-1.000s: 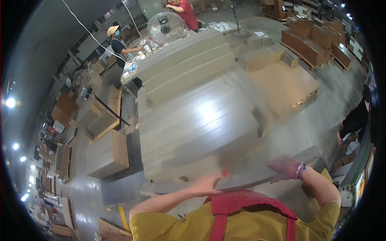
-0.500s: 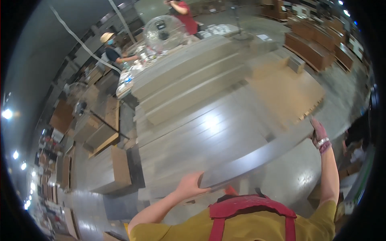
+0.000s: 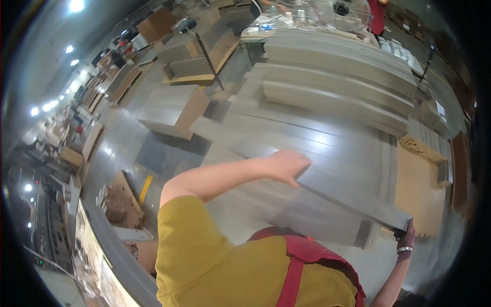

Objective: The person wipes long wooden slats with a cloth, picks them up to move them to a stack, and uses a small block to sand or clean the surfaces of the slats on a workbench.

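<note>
A long, narrow grey board [image 3: 353,198] slants across the front of me, its right end nearer my body. My left hand [image 3: 287,165], bare, grips the board's edge with the arm stretched forward. Closed round the right end is my right hand [image 3: 405,238], in a purple glove with a pale band at the wrist. Under and beyond the board lie flat grey panels [image 3: 327,146] side by side. Motion blur hides whether the board touches them.
Stacked grey panels [image 3: 337,77] rise at the back. A brown board [image 3: 420,192] lies at the right. Left stands a grey box-shaped stack [image 3: 171,110]; a long grey edge [image 3: 120,256] runs at lower left. Beyond are a cluttered table [image 3: 261,35], a fan [image 3: 341,7] and a person [image 3: 377,18].
My view has swung left. The board has turned, its left end now farther from me; my left arm reaches forward with it, while my right hand keeps its hold on the right end.
</note>
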A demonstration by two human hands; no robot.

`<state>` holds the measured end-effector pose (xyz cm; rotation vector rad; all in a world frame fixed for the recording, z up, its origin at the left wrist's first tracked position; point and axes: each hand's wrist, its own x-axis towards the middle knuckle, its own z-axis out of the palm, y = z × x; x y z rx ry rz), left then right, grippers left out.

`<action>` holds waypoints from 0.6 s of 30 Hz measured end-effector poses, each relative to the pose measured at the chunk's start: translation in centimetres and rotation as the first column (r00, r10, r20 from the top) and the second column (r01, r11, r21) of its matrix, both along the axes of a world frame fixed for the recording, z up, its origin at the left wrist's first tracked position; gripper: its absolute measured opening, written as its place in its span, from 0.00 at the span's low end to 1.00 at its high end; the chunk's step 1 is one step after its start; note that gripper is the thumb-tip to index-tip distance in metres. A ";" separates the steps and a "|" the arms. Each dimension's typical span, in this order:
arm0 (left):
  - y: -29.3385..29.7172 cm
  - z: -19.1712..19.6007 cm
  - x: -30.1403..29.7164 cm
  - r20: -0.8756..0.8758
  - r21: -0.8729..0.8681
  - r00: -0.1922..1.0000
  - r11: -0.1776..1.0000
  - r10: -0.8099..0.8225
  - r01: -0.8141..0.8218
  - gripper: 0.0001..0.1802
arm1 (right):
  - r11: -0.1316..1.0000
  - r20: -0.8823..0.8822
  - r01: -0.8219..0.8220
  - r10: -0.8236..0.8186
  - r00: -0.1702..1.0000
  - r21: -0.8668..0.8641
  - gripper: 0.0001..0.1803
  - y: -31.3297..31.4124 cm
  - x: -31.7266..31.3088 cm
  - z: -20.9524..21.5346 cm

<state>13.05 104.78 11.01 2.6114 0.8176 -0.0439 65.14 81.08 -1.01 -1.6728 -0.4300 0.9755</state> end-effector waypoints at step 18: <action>9.9 -3.6 10.1 -0.122 0.067 0.992 0.997 -0.018 0.026 0.38 | 0.968 -0.286 0.239 -0.208 0.935 0.077 0.19 7.0 8.7 -6.3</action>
